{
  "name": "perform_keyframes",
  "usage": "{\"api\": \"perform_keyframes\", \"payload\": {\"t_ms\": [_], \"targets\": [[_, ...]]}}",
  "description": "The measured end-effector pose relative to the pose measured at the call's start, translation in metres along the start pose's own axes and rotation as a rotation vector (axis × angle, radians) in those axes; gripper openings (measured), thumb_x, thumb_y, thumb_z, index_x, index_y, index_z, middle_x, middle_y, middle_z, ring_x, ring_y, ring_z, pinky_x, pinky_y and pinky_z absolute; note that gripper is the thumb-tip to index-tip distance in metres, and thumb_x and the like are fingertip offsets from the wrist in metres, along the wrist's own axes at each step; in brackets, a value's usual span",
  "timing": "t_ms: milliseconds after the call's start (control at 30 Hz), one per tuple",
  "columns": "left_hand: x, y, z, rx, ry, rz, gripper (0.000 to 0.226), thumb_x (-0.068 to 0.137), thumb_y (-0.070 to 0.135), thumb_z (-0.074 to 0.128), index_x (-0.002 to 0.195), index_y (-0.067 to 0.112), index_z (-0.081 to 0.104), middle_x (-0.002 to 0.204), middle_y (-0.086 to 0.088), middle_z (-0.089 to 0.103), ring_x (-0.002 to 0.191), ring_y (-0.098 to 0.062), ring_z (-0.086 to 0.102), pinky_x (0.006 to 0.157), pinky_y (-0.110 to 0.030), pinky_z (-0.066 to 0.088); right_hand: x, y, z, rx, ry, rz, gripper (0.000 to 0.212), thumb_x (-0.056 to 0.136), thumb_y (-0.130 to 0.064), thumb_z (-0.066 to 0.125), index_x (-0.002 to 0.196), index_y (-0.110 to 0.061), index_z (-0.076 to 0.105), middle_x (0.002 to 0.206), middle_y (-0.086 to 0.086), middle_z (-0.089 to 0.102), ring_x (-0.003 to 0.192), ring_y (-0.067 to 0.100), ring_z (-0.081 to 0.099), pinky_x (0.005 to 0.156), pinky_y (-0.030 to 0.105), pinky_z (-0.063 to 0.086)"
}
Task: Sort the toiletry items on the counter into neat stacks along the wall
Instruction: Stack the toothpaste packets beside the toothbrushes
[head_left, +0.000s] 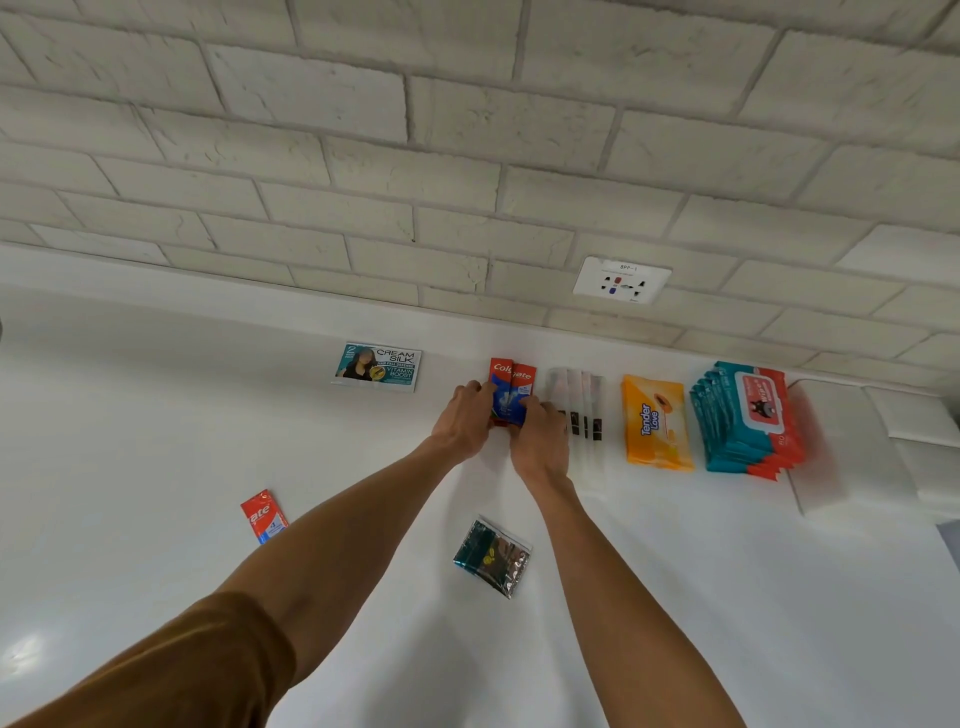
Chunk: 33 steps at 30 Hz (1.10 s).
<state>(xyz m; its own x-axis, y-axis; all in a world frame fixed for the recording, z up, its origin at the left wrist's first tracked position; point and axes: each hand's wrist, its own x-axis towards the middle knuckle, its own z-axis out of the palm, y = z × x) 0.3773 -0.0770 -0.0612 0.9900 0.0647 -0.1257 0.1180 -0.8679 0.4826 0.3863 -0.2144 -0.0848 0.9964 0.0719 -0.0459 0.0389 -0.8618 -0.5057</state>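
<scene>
A small stack of red toothpaste sachets (511, 382) lies near the wall. My left hand (464, 423) grips its left edge and my right hand (540, 439) grips its right edge. To the left a teal Cream Silk sachet (378, 366) lies by the wall. On the right sit clear wrapped toothbrushes (582, 410), an orange Tender Love wipes pack (655, 422) and a stack of teal wipes packs (745, 418). A lone red toothpaste sachet (263, 515) lies at the near left. A dark foil sachet (492, 557) lies between my forearms.
The white counter (156, 441) meets a white brick wall (467, 156) carrying a power socket (622, 280). A white ledge (872, 441) rises at the right end beside the wipes packs.
</scene>
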Motion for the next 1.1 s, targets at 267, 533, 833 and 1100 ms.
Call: {"api": "perform_keyframes", "payload": {"t_ms": [267,533,833,1100], "targets": [[0.001,0.001,0.0,0.051,0.004,0.026,0.047,0.098,0.013,0.066,0.142,0.009,0.049,0.134,-0.017,0.055,0.123,-0.031,0.055,0.097,-0.041,0.056,0.006,0.004,0.002,0.026,-0.031,-0.041,0.022,0.107,-0.021,0.052,0.123,-0.026,0.066,0.116,-0.005,0.067,0.107,0.022,0.065,0.086,0.034,0.06],[0.0,0.002,0.0,0.047,0.014,0.03,0.049,0.098,0.015,0.067,0.143,0.009,0.049,0.136,-0.016,0.055,0.125,-0.03,0.054,0.098,-0.039,0.055,0.004,0.003,-0.001,-0.007,-0.039,-0.091,0.024,0.104,-0.018,0.061,0.127,-0.021,0.066,0.122,0.001,0.07,0.106,0.021,0.068,0.091,0.039,0.062],[-0.016,-0.011,-0.015,-0.084,0.086,0.032,0.052,0.096,0.02,0.071,0.143,0.016,0.05,0.137,-0.009,0.058,0.127,-0.026,0.057,0.096,-0.038,0.055,-0.018,-0.021,-0.018,0.037,0.02,-0.039,0.035,0.101,-0.024,0.067,0.134,-0.017,0.058,0.127,0.006,0.067,0.113,0.025,0.066,0.086,0.042,0.063],[-0.089,-0.067,-0.063,-0.12,0.3,-0.017,0.027,0.097,0.02,0.066,0.123,0.015,0.069,0.118,-0.004,0.073,0.105,-0.021,0.068,0.092,-0.038,0.057,-0.098,-0.078,-0.018,0.219,0.055,-0.113,0.03,0.105,-0.032,0.061,0.134,-0.024,0.062,0.129,0.005,0.069,0.119,0.022,0.064,0.089,0.04,0.061]]}}
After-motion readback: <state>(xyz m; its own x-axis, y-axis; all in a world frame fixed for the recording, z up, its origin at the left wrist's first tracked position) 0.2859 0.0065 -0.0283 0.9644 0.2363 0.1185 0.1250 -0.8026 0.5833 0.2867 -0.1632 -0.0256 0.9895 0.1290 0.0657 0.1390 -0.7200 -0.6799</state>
